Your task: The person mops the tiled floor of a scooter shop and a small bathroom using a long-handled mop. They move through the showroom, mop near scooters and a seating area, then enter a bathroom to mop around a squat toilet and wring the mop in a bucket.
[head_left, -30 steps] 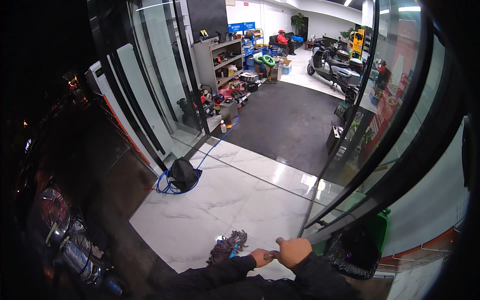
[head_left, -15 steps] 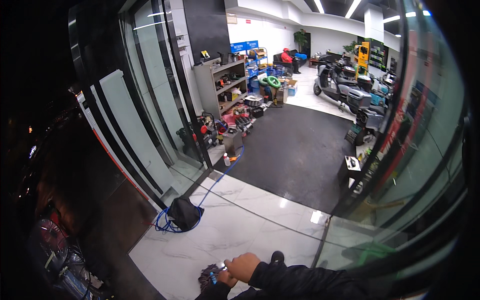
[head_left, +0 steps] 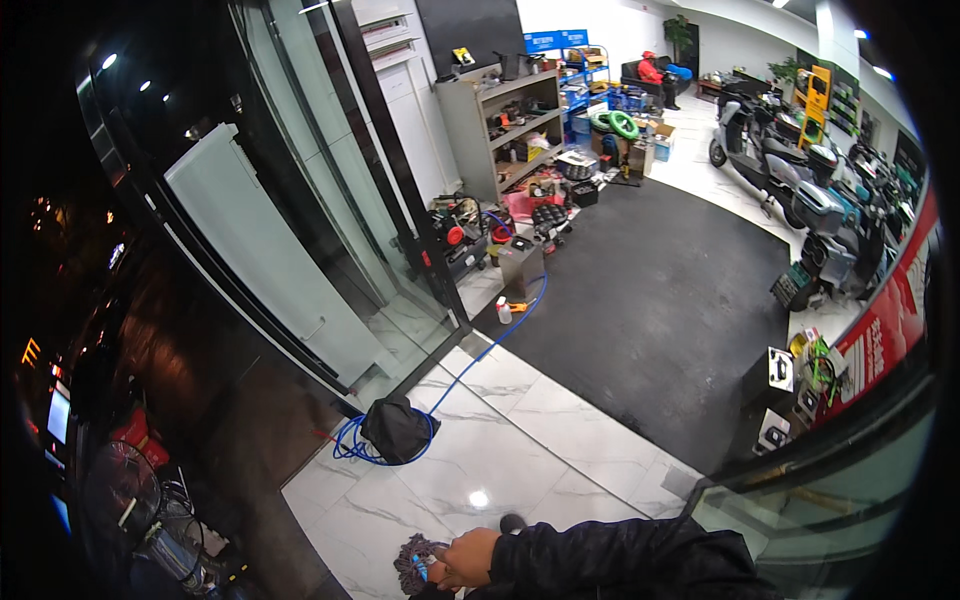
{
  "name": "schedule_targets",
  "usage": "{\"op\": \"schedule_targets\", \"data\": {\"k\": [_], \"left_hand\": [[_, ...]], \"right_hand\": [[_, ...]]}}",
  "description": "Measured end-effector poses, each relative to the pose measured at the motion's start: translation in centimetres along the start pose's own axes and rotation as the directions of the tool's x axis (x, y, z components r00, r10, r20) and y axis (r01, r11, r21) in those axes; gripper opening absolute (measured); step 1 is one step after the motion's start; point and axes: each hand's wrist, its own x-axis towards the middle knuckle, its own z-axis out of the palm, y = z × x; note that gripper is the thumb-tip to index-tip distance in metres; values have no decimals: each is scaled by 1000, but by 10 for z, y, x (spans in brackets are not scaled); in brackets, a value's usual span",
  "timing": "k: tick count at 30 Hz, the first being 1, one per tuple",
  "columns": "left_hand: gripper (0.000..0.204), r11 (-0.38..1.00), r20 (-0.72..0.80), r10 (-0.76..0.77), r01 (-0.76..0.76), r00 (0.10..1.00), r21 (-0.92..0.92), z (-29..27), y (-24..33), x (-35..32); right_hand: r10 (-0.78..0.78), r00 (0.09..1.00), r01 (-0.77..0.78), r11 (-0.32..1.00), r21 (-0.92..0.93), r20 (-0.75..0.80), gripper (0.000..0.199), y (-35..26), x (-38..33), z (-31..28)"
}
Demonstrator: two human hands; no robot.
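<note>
At the bottom edge, my left hand (head_left: pixel 465 557) comes out of a black sleeve and grips a dark, frayed rag (head_left: pixel 412 560) with a small blue object against it. The hand hangs low over the white marble floor (head_left: pixel 520 450), close to a glass door frame. My right hand is out of the picture. A glass panel (head_left: pixel 830 490) stands just right of the sleeve.
A black bag (head_left: pixel 395 428) sits on a coiled blue hose (head_left: pixel 470 365) that runs toward tool clutter and a grey shelf (head_left: pixel 510 120). A dark mat (head_left: pixel 650 300) covers the shop floor, with scooters (head_left: pixel 790 180) at the right. Tall glass doors (head_left: pixel 300 230) stand at the left.
The view has swung left and down the shop. The hand that touched the glass edge has left the picture; the other hand now grips the rag lower in view.
</note>
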Motion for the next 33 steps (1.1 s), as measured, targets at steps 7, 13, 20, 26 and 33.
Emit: {"op": "schedule_targets", "data": {"k": [7,13,20,26,33], "left_hand": [[45,882,115,-440,453,891,-134,-58,13,84],[44,856,127,-502,513,856,-73,-103,-21,162],[40,799,268,-503,560,822,-217,-71,-24,201],[41,839,146,-508,526,849,-138,-14,1,258],[50,797,24,-599,599,800,-82,-15,7,274]], "right_hand": [[249,833,-45,921,387,-494,59,133,4,-77],[779,435,-666,616,421,-451,65,329,-117,-6],[913,365,-432,-10,902,184,98,403,-159,96],[863,464,-150,-145,978,199,87,420,-188,-18],[809,588,-437,323,839,-5,88,467,-238,-137]]}}
